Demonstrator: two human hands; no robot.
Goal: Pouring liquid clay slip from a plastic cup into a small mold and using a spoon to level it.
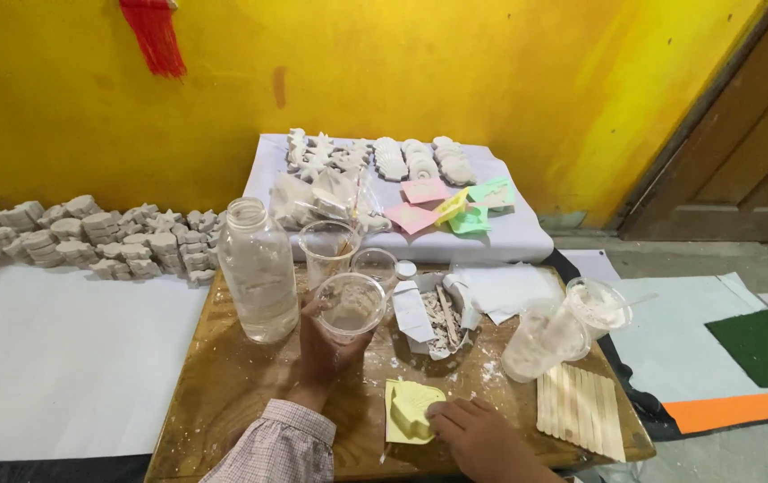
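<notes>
Gripping a clear plastic cup (351, 306) behind the yellow mould (411, 411): left hand (326, 351), contents murky. Right hand (482, 438), half cropped, presses the mould's edge, fingers flat.

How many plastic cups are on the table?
5. One in the left hand: cup. Two behind it. Two at right. More may be hidden.
</notes>
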